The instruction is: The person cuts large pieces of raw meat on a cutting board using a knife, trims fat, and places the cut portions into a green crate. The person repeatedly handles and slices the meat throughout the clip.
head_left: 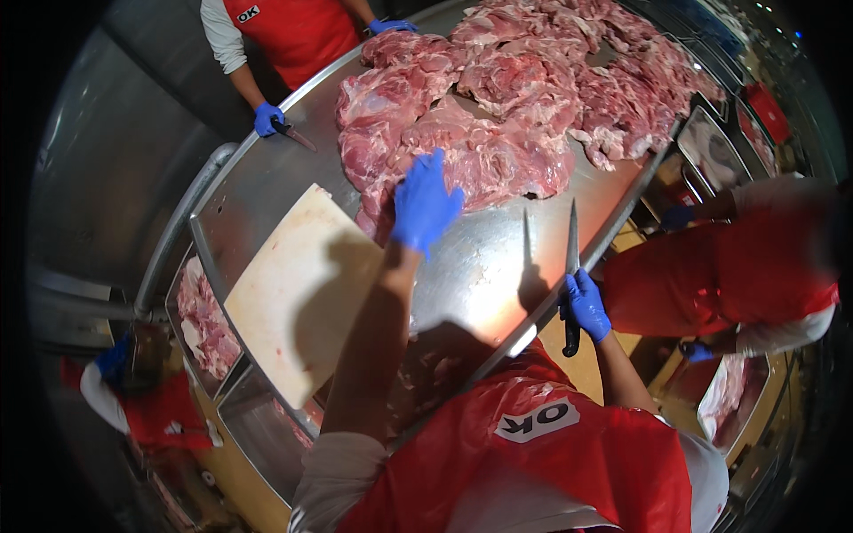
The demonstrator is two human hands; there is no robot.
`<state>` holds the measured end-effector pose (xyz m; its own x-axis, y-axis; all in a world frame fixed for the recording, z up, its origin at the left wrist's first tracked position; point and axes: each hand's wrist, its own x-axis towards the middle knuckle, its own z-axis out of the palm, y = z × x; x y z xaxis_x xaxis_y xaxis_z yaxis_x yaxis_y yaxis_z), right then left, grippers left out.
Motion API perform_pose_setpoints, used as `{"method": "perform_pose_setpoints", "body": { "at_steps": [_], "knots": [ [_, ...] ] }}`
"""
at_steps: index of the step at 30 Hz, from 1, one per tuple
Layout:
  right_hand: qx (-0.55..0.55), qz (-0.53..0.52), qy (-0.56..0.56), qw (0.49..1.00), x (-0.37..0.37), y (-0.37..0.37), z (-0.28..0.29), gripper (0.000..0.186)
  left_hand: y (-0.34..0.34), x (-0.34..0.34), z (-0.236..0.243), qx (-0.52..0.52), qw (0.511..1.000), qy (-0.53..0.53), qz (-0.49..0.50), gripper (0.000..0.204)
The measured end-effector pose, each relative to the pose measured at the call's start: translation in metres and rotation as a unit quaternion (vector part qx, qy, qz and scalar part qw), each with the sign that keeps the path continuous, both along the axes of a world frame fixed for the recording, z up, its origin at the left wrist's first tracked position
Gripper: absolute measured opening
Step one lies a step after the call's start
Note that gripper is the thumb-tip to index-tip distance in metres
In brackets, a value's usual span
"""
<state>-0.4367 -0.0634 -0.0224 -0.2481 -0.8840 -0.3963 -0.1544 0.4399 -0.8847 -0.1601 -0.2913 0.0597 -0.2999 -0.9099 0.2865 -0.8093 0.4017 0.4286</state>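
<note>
- Across the steel table (302, 178) in the head view, raw meat slabs (524, 98) lie heaped by your left hand (428, 206), its fingers extended, holding nothing visible; you cannot tell contact.
- At the near edge, your right hand (585, 306) wraps a long knife's (571, 244) handle; a careless turn could nick the red-aproned co-worker (675, 280) alongside.
- Slick meat might slide, throwing your left palm off balance.

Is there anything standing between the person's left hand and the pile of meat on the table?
Nothing visible does. The left hand overlaps the near edge of the meat pile; contact is unclear. The white cutting board lies nearer and leftward, and the knife is off right, in the right hand.
</note>
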Motion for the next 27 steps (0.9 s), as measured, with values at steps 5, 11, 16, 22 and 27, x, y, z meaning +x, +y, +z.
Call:
{"method": "perform_pose_setpoints", "body": {
  "at_steps": [5,11,16,22,27],
  "knots": [
    [-0.069,-0.004,-0.034,0.997,-0.094,-0.066,-0.039,0.020,-0.122,0.012,-0.052,0.243,0.959,-0.099,0.108,0.077],
    [-0.103,0.077,0.062,0.990,-0.169,-0.144,-0.059,0.019,-0.119,0.019,-0.102,0.310,0.924,-0.125,0.186,0.092],
    [-0.189,0.107,0.036,0.975,-0.198,-0.222,-0.078,0.024,-0.072,-0.027,-0.075,0.331,0.904,-0.135,0.233,0.102],
    [-0.124,0.164,-0.050,0.977,-0.230,-0.308,-0.076,0.035,0.064,-0.068,-0.062,0.134,0.928,-0.250,0.242,0.113],
    [-0.022,0.264,-0.146,0.953,-0.238,-0.357,-0.080,0.019,0.120,-0.052,-0.112,0.140,0.926,0.116,0.332,0.120]
  ]
}}
